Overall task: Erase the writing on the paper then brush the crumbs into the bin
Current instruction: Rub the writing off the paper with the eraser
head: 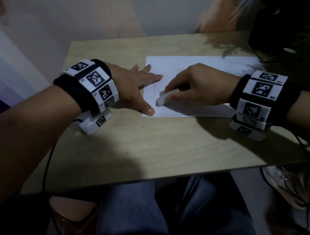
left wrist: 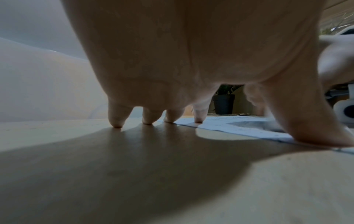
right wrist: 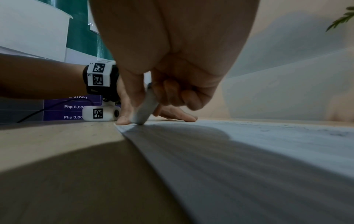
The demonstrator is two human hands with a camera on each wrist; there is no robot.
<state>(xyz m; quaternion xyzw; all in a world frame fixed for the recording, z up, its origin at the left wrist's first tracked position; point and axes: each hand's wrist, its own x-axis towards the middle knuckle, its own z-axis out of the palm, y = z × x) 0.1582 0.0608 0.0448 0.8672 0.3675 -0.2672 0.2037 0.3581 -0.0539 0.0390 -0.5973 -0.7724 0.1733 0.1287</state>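
1. Head view: my right hand (head: 199,86) pinched the eraser (head: 162,99), its tip pressed to the paper (head: 192,64) near the left edge.
2. My left hand (head: 136,84) lay flat, fingers spread, pinning that edge so the sheet would not slide on the tabletop (head: 154,146).
3. I saw no bin.

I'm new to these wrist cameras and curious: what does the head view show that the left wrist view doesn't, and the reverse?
Only the head view shows the right hand gripping the white eraser on the paper, plus both wristbands and the person's legs under the table.

Only the left wrist view shows, from underneath, which fingertips touch down: some on bare table, some on the paper's edge.

Both show the left hand spread flat, pressing the paper, and a potted plant behind.
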